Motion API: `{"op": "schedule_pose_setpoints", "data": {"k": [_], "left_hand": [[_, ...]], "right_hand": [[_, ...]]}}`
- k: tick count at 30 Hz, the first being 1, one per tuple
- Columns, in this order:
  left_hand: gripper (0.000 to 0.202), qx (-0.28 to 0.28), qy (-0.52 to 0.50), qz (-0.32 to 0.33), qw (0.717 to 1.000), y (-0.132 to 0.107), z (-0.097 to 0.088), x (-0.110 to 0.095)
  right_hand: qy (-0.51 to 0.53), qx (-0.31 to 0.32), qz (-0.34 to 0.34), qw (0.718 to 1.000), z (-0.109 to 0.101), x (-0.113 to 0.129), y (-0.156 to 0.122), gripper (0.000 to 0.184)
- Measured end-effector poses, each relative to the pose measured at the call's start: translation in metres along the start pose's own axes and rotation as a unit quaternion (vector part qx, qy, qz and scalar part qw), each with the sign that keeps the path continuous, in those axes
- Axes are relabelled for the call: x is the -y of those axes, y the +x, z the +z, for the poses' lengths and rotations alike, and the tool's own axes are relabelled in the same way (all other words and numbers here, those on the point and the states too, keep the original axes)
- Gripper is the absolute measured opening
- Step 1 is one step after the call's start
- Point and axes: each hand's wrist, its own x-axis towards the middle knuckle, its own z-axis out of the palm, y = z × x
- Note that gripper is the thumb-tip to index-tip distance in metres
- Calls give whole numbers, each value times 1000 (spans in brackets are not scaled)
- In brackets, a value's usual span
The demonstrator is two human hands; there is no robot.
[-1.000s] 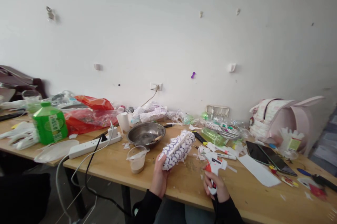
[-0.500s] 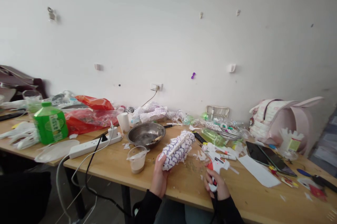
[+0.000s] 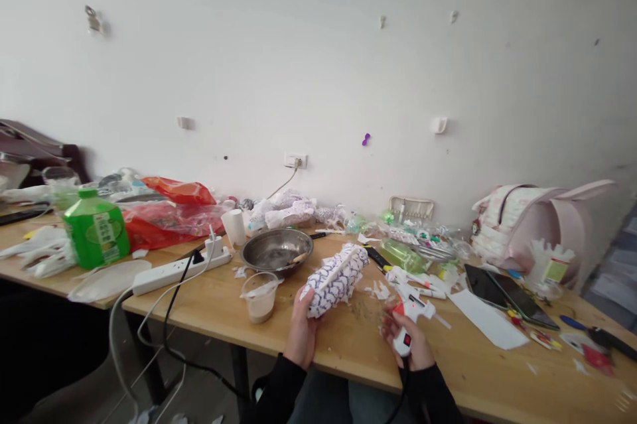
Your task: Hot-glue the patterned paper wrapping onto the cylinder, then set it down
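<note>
Both hands are busy: the left hand cups the near end of a paper-wrapped bundle lying on the bench, the right hand grips a white glue gun. White with purple scribbles, the bundle looks light and crushable; best held around its middle.

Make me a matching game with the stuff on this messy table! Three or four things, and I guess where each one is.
Things:
1. glue gun
2. patterned bundle
3. green bottle
4. metal bowl

Places:
A. far left of the wooden table
B. in the left hand
C. in the right hand
D. behind the plastic cup

Pairs: 1-C, 2-B, 3-A, 4-D
</note>
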Motion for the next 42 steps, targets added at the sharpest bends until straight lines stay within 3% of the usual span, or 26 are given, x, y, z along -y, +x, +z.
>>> {"op": "schedule_pose_setpoints", "data": {"k": [5,13,21,33,38,42], "left_hand": [[39,-3,2,0,1000,2,-1,1],[32,-12,-31,-30,999,0,4,-4],[26,-17,-50,-40,998,1,2,-3],[36,-6,-17,-48,999,0,2,-3],[40,12,-10,-50,999,1,3,-2],[37,17,-10,-58,998,1,3,-3]], "right_hand": [[41,9,12,999,-4,-2,0,28],[11,85,23,996,-4,2,-5,22],[-18,103,37,994,4,8,-12,22],[-83,153,18,985,7,5,-19,27],[-55,192,49,979,10,8,-22,29],[-93,206,46,973,11,7,-24,30]]}}
